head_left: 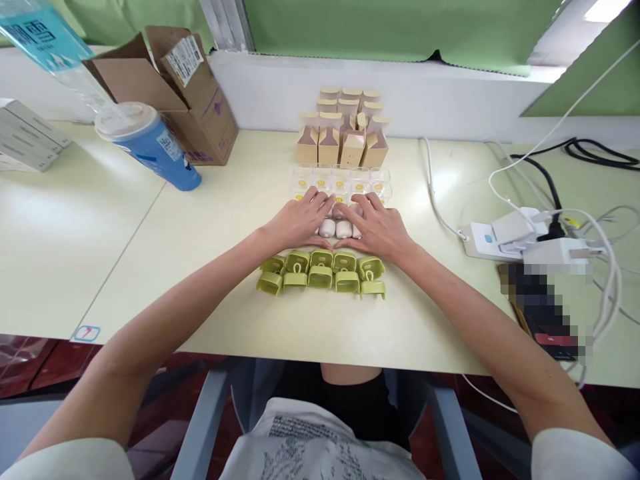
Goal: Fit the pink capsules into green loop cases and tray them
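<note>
Several small white rounded cases point(343, 229) sit in rows at the middle of the table, partly hidden under my hands. My left hand point(305, 220) lies along their left side, fingers stretched out and thumb in front of them. From the right, my right hand point(373, 225) touches the same group with spread fingers, its thumb also along the front. Just beyond my fingertips are rows of clear plastic cups point(360, 188) with yellow marks. Nearer to me stands a row of open green cases point(321, 269), each with a small loop or slot.
Open beige cartons point(329, 148) stand in rows by the wall. At left are a blue cup point(160, 150), a brown cardboard box point(205, 113) and white boxes point(27, 137). A power strip point(487, 241) with cables and a blurred-out phone point(543, 313) lie at right.
</note>
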{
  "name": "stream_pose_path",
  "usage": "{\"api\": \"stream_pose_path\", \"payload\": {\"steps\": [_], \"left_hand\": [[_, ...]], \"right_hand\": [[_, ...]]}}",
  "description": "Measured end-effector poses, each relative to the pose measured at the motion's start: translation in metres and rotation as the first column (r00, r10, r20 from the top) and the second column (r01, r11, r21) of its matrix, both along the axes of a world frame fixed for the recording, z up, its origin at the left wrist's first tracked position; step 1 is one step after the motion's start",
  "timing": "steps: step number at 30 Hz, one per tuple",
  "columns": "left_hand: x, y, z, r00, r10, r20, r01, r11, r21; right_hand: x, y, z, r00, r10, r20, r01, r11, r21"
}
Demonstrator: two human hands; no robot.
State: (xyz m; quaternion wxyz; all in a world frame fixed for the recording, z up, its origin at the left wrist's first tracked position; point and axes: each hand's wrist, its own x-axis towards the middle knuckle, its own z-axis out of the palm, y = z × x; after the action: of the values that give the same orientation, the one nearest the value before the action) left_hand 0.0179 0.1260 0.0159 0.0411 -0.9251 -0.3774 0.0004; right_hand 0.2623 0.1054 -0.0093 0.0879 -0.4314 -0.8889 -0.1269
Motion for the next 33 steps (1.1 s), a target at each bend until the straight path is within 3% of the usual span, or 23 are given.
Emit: {"api": "stream_pose_path", "payload": {"steps": [4,9,11,13,16,23,27,33], "left_hand": [[-0.01,-0.005,0.011,1.0,0.009,0.016,-0.01,1.0,0.008],[-0.048,-0.013,0.008,0.954,0.146,0.261,-0.134,0.989,-0.065],[-0.06,-0.016,0.0,0.909,0.198,0.367,-0.139,0.974,-0.18],[-0.065,-0.018,-0.009,0.866,0.214,0.452,-0.102,0.96,-0.26],[-0.06,-0.016,-0.018,0.828,0.161,0.537,-0.041,0.973,-0.228],[-0.037,0.002,-0.026,0.903,-0.04,0.429,0.043,0.999,0.002],[-0.034,0.003,-0.027,0.902,-0.032,0.431,-0.002,0.997,0.078],[-0.034,-0.004,-0.025,0.927,0.035,0.374,-0.05,0.998,0.029]], "right_hand": [[0.004,-0.002,0.004,0.999,0.014,-0.036,-0.013,1.0,0.026],[0.045,-0.011,0.003,0.981,-0.025,-0.192,0.047,0.993,0.111],[0.062,-0.018,-0.001,0.938,-0.102,-0.331,0.128,0.99,0.057],[0.071,-0.025,-0.007,0.898,-0.12,-0.422,0.105,0.993,-0.06],[0.066,-0.031,-0.016,0.893,-0.091,-0.441,0.028,0.989,-0.147],[0.034,-0.025,-0.022,0.924,-0.096,-0.369,0.081,0.995,-0.057],[0.029,-0.025,-0.022,0.928,-0.152,-0.34,0.143,0.988,-0.052],[0.025,-0.028,-0.018,0.951,-0.196,-0.241,0.173,0.978,-0.114]]}}
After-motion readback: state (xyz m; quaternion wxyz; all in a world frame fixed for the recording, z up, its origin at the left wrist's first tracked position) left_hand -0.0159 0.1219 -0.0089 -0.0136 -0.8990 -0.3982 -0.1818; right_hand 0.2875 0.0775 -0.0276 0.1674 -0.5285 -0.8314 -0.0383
